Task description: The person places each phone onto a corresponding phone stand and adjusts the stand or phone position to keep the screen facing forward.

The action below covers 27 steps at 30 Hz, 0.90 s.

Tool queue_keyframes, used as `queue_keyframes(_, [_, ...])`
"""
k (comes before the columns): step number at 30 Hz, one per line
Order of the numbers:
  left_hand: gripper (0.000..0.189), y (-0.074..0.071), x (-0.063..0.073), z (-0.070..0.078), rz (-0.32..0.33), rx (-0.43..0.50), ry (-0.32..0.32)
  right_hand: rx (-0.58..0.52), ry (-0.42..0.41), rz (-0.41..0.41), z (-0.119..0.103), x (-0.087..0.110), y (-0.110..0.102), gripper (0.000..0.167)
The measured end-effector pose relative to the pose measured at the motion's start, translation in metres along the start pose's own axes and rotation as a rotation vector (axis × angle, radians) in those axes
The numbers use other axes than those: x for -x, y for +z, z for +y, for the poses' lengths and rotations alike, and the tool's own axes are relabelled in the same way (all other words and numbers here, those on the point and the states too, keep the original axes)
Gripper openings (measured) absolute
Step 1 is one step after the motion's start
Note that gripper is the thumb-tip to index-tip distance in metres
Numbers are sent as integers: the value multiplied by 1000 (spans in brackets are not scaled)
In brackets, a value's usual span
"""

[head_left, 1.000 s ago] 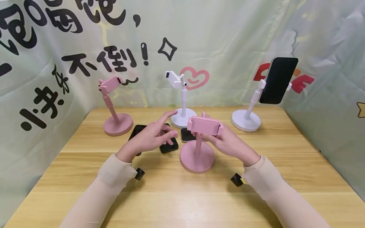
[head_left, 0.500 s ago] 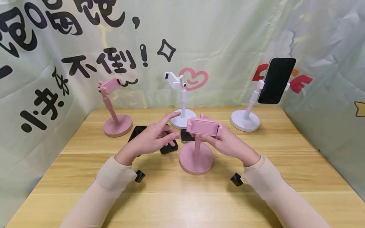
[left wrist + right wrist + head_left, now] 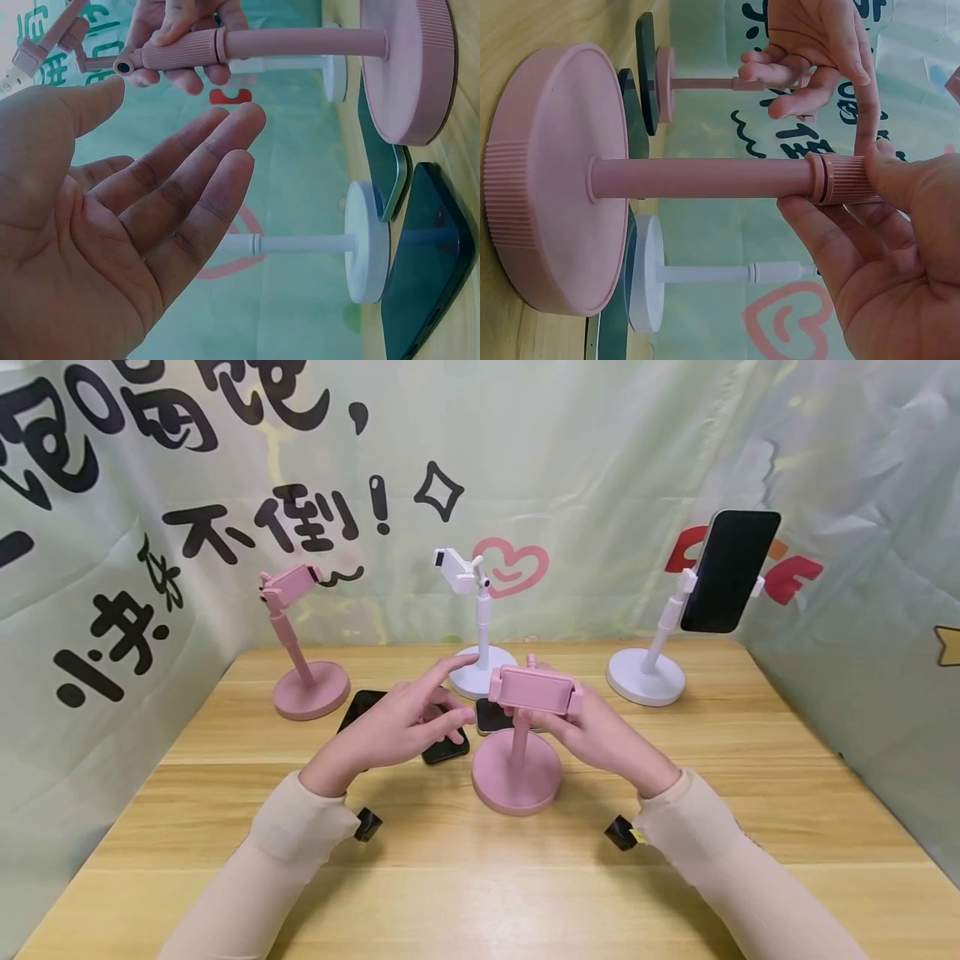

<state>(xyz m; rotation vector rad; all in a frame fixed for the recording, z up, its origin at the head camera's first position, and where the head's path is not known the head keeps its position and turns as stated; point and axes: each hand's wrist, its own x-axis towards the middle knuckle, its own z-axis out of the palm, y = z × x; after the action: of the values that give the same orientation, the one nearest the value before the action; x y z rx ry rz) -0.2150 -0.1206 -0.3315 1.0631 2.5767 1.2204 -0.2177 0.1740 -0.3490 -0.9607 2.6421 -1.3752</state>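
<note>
A pink phone stand (image 3: pixel 517 777) stands upright near the middle of the table, its phone clamp (image 3: pixel 534 689) facing the head camera. My right hand (image 3: pixel 596 731) grips the ribbed collar (image 3: pixel 847 178) high on its post, with thumb and fingers round it. To the left, my left hand (image 3: pixel 405 727) hovers with fingers spread and holds nothing. In the left wrist view its palm and fingers (image 3: pixel 199 191) are apart from the post. Under and beyond that hand lie dark phones, one of them a black phone (image 3: pixel 448 750). Another phone (image 3: pixel 491 717) lies partly hidden behind the stand.
At the back left is a second pink stand (image 3: pixel 311 691), and a white stand (image 3: pixel 483 672) is at the back middle. A white stand (image 3: pixel 647 677) on the right carries a black-screened phone (image 3: pixel 731 572). Printed cloth (image 3: pixel 600 452) hangs behind the wooden table (image 3: pixel 480 893).
</note>
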Motion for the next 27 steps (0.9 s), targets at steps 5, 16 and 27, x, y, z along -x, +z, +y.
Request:
queue_keyframes(5, [69, 1, -1, 2, -2, -2, 6, 0, -5, -3, 2, 0, -2, 45])
queue_keyframes(16, [67, 3, -2, 7, -2, -16, 1, 43, 69, -125, 28, -3, -26, 54])
queue_keyframes(27, [65, 4, -2, 10, 5, -8, 42, 192, 110, -75, 64, -27, -31, 47])
